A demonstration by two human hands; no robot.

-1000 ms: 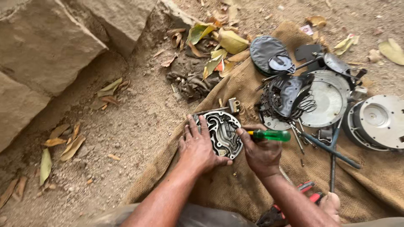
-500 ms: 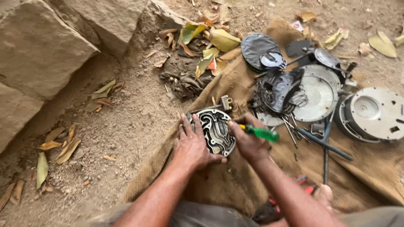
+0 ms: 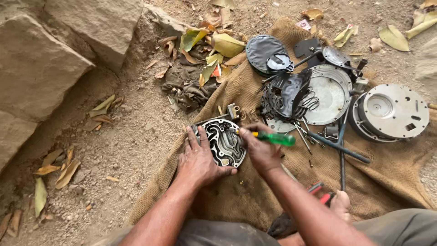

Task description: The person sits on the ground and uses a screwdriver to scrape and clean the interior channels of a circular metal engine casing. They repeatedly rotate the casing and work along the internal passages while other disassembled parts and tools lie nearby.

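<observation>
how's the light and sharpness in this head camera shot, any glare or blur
Head view: soft, even daylight with faint shadows; mild sheen on the round metal housing, no harsh glare; left hand, right hand and green-handled screwdriver look sharp; edges bend slightly from the wide lens.

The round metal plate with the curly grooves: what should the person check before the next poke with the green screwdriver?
1. Left hand flat on the round grooved metal plate: ok.
2. Right hand gripping the green-handled screwdriver: ok.
3. Screwdriver tip seated: cannot tell, hidden by fingers.
4. Plate resting on the brown burlap sack, not dirt: ok.
5. Small loose screws kept on the sack: ok.
</observation>
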